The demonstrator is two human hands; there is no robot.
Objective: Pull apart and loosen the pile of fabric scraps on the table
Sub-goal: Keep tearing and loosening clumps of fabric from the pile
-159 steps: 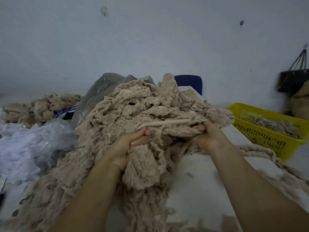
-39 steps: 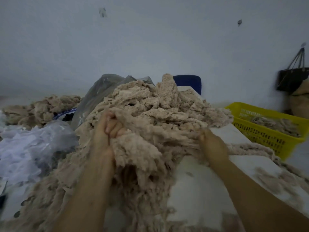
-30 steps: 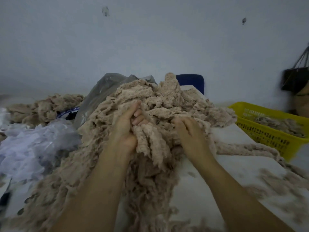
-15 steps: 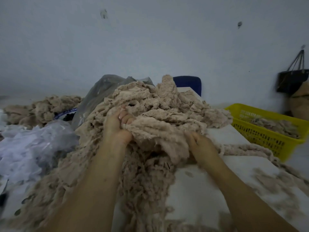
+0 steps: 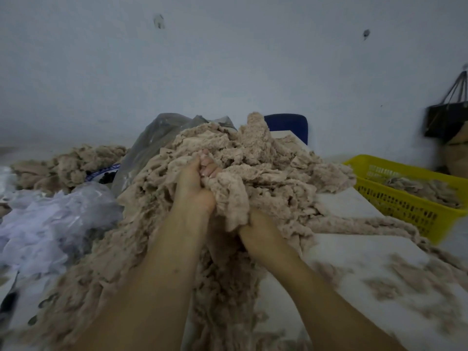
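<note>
A big heap of beige fabric scraps (image 5: 266,168) fills the middle of the white table (image 5: 354,252). My left hand (image 5: 195,183) is high on the heap's near face, fingers curled round a bunch of scraps. My right hand (image 5: 258,236) sits lower and to the right, gripping a hanging clump from beneath; its fingers are buried in the fabric. Loose strands trail from the heap down over the table's front edge between my forearms.
A yellow plastic basket (image 5: 410,211) holding more scraps stands at the right. White scraps in clear plastic (image 5: 50,224) lie at the left, a second beige pile (image 5: 71,165) behind them. A grey plastic bag (image 5: 157,138) and a blue chair back (image 5: 288,124) are behind the heap.
My right hand has dropped lower and nearer, taking a clump from underneath. My left hand has stayed near the top of the heap, still gripping scraps.
</note>
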